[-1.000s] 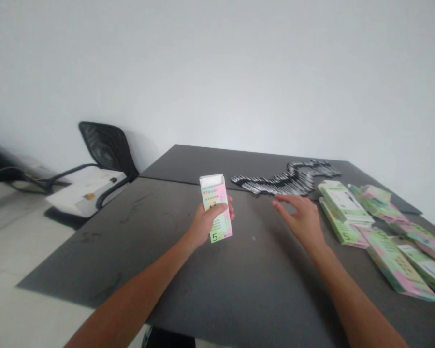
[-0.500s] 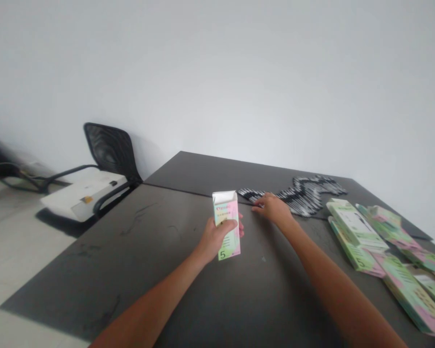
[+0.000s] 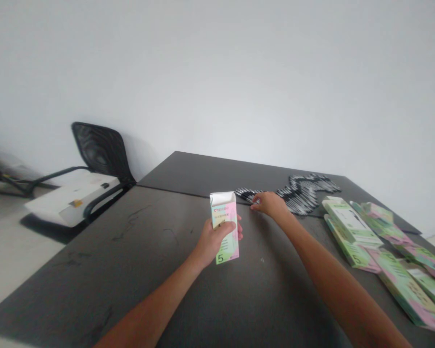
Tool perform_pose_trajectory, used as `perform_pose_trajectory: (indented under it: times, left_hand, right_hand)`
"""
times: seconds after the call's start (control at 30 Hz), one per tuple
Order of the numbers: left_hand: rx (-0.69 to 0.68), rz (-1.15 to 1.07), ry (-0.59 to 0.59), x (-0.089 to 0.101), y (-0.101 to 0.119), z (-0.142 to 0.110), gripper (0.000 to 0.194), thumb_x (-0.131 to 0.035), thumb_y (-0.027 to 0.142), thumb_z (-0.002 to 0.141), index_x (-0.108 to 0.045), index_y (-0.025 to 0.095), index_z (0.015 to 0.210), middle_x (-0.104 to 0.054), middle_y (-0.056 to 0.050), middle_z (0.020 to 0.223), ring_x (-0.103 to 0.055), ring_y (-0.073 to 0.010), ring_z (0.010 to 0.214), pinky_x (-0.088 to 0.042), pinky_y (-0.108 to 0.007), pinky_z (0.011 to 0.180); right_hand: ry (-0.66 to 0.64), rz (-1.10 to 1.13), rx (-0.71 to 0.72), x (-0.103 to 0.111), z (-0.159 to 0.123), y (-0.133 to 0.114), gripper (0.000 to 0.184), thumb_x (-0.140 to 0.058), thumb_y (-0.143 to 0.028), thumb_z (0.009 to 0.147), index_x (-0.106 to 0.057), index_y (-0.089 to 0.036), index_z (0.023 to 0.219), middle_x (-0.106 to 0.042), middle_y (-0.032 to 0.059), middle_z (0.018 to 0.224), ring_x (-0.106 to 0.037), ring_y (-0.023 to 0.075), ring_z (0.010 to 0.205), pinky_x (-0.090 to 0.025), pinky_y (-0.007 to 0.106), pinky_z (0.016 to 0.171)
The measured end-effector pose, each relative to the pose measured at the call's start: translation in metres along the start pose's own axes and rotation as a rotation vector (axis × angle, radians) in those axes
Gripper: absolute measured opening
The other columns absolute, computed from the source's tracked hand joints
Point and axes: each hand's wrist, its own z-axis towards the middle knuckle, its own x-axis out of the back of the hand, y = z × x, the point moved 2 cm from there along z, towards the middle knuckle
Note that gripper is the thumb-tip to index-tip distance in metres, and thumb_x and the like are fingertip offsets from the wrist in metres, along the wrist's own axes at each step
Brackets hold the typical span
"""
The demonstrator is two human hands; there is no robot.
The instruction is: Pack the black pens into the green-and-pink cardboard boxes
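Leaving a wide bare stretch of dark grey tabletop [image 3: 130, 270] open toward the left edge and near corner. Closing the left hand [image 3: 213, 243] around an upright pastel carton [image 3: 230, 244], its open white top showing, near the table's middle. Holding the right hand [image 3: 270, 204] just beside it, fingers [image 3: 255, 204] touching the near end of a snaking row of small black-and-silver items [image 3: 304, 195]; any pinch staying impossible to make out. Crowding the right edge, flat green-and-pink cartons [image 3: 408, 285] are running out of frame.
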Motion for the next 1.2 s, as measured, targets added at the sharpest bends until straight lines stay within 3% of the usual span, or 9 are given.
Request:
perform_pose_trajectory:
  times: [0.3,0.47,0.63,0.73,0.87,1.03,1.2]
  left_hand:
    - [0.037,-0.003,-0.002,0.002,-0.003,0.0,0.039,-0.083,0.041,0.077,-0.075,0.013,0.103,-0.076,-0.005,0.08,-0.074,-0.02,0.067,-0.058,-0.031,0.066]
    - [0.04,0.007,-0.024,0.002,-0.006,0.0,0.037,-0.081,0.04,0.077,-0.075,0.013,0.103,-0.076,-0.005,0.08,-0.074,-0.02,0.068,-0.058,-0.03,0.066]
    - [0.069,0.025,-0.107,-0.002,-0.007,-0.005,0.037,-0.081,0.039,0.079,-0.076,0.013,0.105,-0.076,-0.006,0.083,-0.074,-0.0205,0.07,-0.058,-0.031,0.067]
    - [0.144,0.036,-0.167,-0.008,-0.008,-0.011,0.037,-0.082,0.04,0.078,-0.076,0.013,0.103,-0.076,-0.007,0.083,-0.074,-0.0205,0.071,-0.058,-0.03,0.067]
    - [0.214,0.08,-0.289,-0.02,-0.015,-0.021,0.038,-0.084,0.04,0.077,-0.077,0.012,0.102,-0.076,-0.007,0.083,-0.074,-0.0205,0.07,-0.057,-0.03,0.065]
    - [0.244,0.173,-0.362,-0.029,-0.025,-0.03,0.037,-0.086,0.039,0.076,-0.078,0.013,0.1,-0.076,-0.008,0.083,-0.073,-0.0213,0.07,-0.058,-0.031,0.067]
    - [0.178,0.349,-0.367,-0.032,-0.024,-0.04,0.029,-0.081,0.038,0.079,-0.077,0.014,0.095,-0.076,-0.009,0.083,-0.071,-0.0209,0.071,-0.057,-0.03,0.066]
  right_hand:
    - [-0.076,0.049,-0.07,0.004,0.005,0.0,0.036,-0.07,-0.041,0.102,-0.068,-0.02,0.131,-0.069,0.01,0.133,-0.07,0.0244,0.115,-0.061,0.046,0.098]
    - [0.009,0.178,-0.06,0.015,-0.008,-0.007,0.032,-0.069,-0.041,0.102,-0.07,-0.019,0.126,-0.071,0.0093,0.129,-0.071,0.0228,0.112,-0.061,0.045,0.097]
    - [0.21,0.443,0.006,0.027,-0.059,0.002,0.027,-0.073,-0.045,0.096,-0.08,-0.02,0.101,-0.076,0.0032,0.087,-0.071,0.0206,0.086,-0.054,0.032,0.08]
    - [0.316,0.683,0.04,0.03,-0.105,0.007,0.042,-0.062,-0.057,0.099,-0.077,-0.019,0.103,-0.067,0.0001,0.072,-0.06,0.0146,0.064,-0.044,0.026,0.062]
    - [0.421,0.983,0.074,0.028,-0.158,0.0,0.053,-0.043,-0.069,0.104,-0.062,-0.02,0.11,-0.061,-0.0031,0.078,-0.044,0.0089,0.051,-0.036,0.023,0.047]
    - [0.614,1.444,0.222,0.026,-0.199,-0.021,0.031,-0.057,-0.055,0.106,-0.061,-0.025,0.113,-0.067,-0.004,0.084,-0.039,0.0051,0.044,-0.031,0.02,0.04]
    - [0.579,1.445,0.363,0.019,-0.226,-0.038,0.02,-0.061,-0.043,0.107,-0.068,-0.028,0.119,-0.074,-0.0022,0.089,-0.048,0.0052,0.044,-0.036,0.019,0.039]
